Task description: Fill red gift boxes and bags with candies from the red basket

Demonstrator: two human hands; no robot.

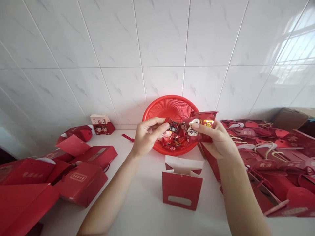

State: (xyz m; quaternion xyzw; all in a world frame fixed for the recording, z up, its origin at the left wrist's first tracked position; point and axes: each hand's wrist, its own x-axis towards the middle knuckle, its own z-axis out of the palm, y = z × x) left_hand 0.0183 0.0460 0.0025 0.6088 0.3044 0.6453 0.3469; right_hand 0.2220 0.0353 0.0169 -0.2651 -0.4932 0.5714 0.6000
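Observation:
Over the red plastic basket, my left hand pinches a small candy in a dark red and black wrapper. My right hand grips red candy packets with white and gold print, thumb on the front one. How many packets are stacked there I cannot tell. Wrapped candies lie in the basket below both hands. Nearer to me, between my forearms, a red paper gift box stands upright with its top open and its white inner flap raised.
Several red boxes are heaped at the left. A small box with cartoon figures stands by the tiled wall, near a red ribbon. Many red gift bags with rope handles are piled right, before a brown carton.

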